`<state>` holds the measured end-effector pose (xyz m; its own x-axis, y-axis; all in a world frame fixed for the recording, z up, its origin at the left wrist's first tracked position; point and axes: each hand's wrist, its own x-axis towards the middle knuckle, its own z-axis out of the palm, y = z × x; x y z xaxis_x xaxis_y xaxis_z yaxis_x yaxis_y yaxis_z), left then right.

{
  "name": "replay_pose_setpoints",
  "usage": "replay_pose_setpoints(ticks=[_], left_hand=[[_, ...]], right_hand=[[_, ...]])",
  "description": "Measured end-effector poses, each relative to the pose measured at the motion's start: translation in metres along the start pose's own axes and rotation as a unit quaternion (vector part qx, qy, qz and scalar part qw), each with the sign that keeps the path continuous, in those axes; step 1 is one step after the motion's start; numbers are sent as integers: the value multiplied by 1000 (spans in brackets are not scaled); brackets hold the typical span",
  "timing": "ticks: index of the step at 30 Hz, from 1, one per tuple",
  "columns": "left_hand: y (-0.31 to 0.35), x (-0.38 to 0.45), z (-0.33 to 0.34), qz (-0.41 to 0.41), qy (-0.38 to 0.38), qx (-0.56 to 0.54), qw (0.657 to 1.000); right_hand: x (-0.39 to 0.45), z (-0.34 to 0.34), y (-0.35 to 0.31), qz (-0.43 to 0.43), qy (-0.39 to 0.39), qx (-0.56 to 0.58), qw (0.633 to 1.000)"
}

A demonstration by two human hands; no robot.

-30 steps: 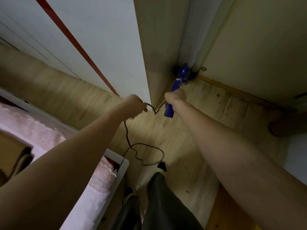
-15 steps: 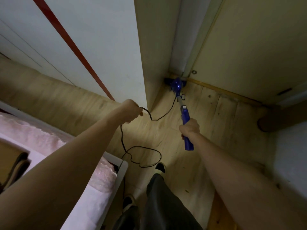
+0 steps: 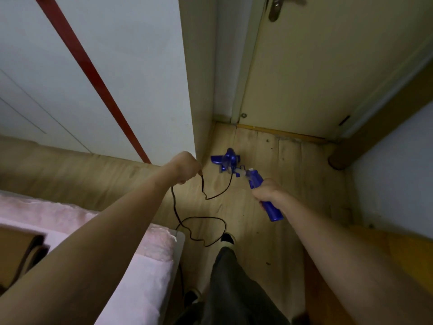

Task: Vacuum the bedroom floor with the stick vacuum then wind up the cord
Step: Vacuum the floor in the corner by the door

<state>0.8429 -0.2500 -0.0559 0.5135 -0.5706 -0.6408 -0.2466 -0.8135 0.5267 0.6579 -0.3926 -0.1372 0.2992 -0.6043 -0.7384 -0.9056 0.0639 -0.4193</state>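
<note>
We find the left hand [image 3: 185, 166] curled around the black cord [image 3: 202, 227] and the right hand [image 3: 269, 192] gripping the blue handle of the stick vacuum [image 3: 243, 174]. Its head rests on the wooden floor [image 3: 281, 242] just beyond and between the hands; the cord sags between vacuum and left hand, then loops on the floor below that hand. The bed [image 3: 140, 266] lies under the left forearm, and a closed door [image 3: 316, 78] stands well beyond the right hand.
</note>
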Motion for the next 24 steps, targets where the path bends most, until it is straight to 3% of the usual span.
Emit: replay_pose_setpoints(ticks=[15,24], left_hand=[[-23,-78,73,43,-61,42,996],[-10,-107,113,2,-20,18,1000]], right_hand=[[-123,3,81,16,-35,-48,998],[-127,1,128,5,-33,-43,999]])
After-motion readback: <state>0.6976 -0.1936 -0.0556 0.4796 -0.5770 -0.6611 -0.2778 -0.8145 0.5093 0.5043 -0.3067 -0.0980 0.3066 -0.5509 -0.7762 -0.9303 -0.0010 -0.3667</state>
